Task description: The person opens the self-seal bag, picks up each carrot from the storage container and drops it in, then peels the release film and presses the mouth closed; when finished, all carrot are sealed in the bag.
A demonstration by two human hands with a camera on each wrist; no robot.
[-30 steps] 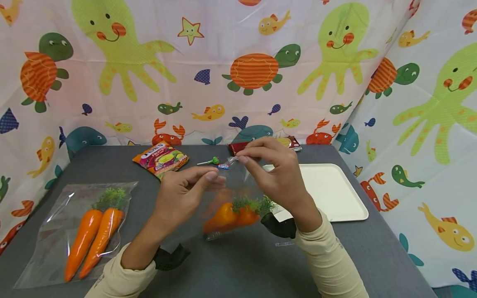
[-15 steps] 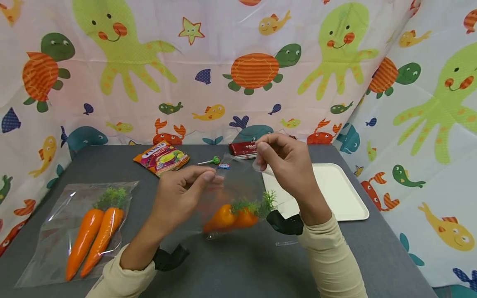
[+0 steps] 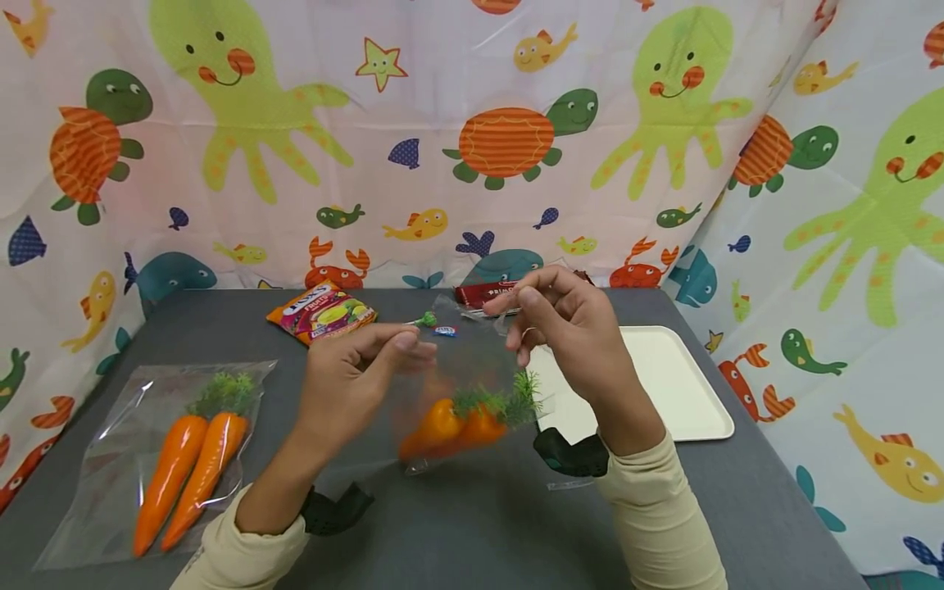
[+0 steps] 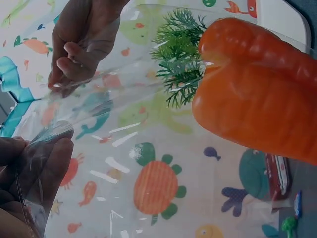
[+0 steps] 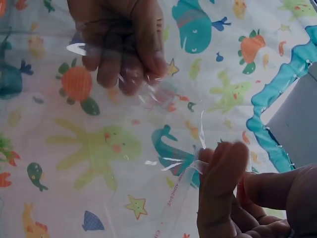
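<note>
I hold a clear plastic bag [image 3: 465, 369] above the grey table [image 3: 472, 524]. Inside it hang two orange toy carrots [image 3: 450, 422] with green tops [image 3: 501, 401]. My left hand [image 3: 413, 348] pinches the left side of the bag's upper edge. My right hand [image 3: 516, 307] pinches the right side, by the adhesive strip [image 5: 173, 198]. In the left wrist view the carrots [image 4: 257, 89] fill the right, and the right hand [image 4: 84, 39] shows through the film. In the right wrist view the left hand [image 5: 121, 44] shows behind the film, and the right hand's fingertips [image 5: 228, 183] grip the flap.
A second clear bag with two toy carrots [image 3: 184, 459] lies at the front left. A snack packet [image 3: 320, 310], a green lollipop [image 3: 424, 319], a small candy [image 3: 445, 331] and a red box [image 3: 490, 292] lie at the back. A white tray [image 3: 664, 377] sits to the right. Patterned cloth walls the table.
My right hand has drawn to the right, away from the left hand, stretching the bag's top edge wider. The carrots have shifted slightly inside the bag.
</note>
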